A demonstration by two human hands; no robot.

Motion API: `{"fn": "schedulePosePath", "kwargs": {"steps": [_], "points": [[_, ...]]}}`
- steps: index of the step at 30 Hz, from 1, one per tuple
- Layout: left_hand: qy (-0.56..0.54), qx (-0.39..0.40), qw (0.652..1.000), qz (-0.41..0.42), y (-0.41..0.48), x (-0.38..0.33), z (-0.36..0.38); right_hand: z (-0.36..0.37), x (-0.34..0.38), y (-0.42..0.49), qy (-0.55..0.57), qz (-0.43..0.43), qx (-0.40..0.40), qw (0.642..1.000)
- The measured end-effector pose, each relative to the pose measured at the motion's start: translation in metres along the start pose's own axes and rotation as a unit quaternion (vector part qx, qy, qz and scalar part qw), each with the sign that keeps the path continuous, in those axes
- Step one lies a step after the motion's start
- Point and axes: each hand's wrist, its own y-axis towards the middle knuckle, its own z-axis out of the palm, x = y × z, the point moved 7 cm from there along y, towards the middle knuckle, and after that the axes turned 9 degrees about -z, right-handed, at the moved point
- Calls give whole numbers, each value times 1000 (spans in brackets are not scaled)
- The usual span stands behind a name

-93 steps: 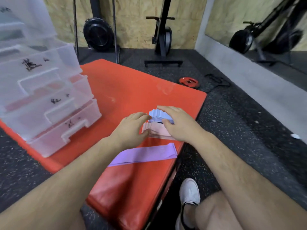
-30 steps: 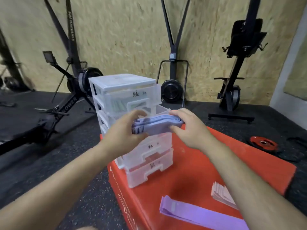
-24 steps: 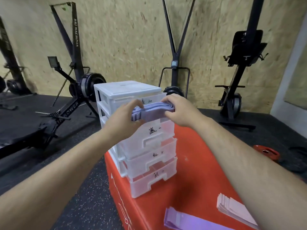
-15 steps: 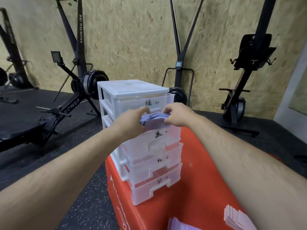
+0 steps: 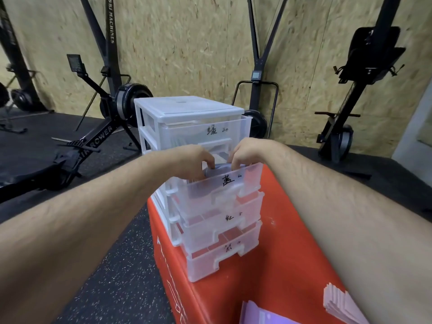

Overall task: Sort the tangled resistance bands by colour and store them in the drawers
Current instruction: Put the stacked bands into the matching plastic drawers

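A clear plastic drawer unit [image 5: 187, 111] with four hand-labelled drawers stands on a red padded box [image 5: 275, 265]. Its second drawer [image 5: 247, 181] is pulled out. My left hand [image 5: 194, 160] and my right hand [image 5: 245, 153] reach down into that drawer, fingers curled around a folded stack of light-blue bands [image 5: 219, 166], of which only a sliver shows between them. A stack of pink bands [image 5: 339, 305] and a purple band [image 5: 259, 314] lie on the box near the bottom edge.
Black rowing and ski machines [image 5: 98, 136] stand on the dark rubber floor along the chipboard wall. The box drops off to the floor just left of the drawer unit. The lower two drawers [image 5: 224, 249] stick out slightly.
Both hands lifted the blue stack off the box, carried it to the drawer unit and lowered it into the open second drawer. The view swung left toward the unit.
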Motion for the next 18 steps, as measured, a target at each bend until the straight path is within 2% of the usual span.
{"fn": "schedulePosePath", "kwargs": {"steps": [5, 11, 15, 18], "points": [[28, 25, 999, 4, 1, 1, 7, 13, -2, 9, 2, -6, 6, 1000], [-13, 42, 999, 2, -7, 0, 6, 18, 4, 9, -72, -22, 23, 997], [-32, 18, 999, 5, -16, -3, -2, 18, 8, 2, -84, -33, 16, 996], [-36, -15, 999, 17, -25, -4, -1, 15, 7, -10, -27, -58, -34, 997]]}}
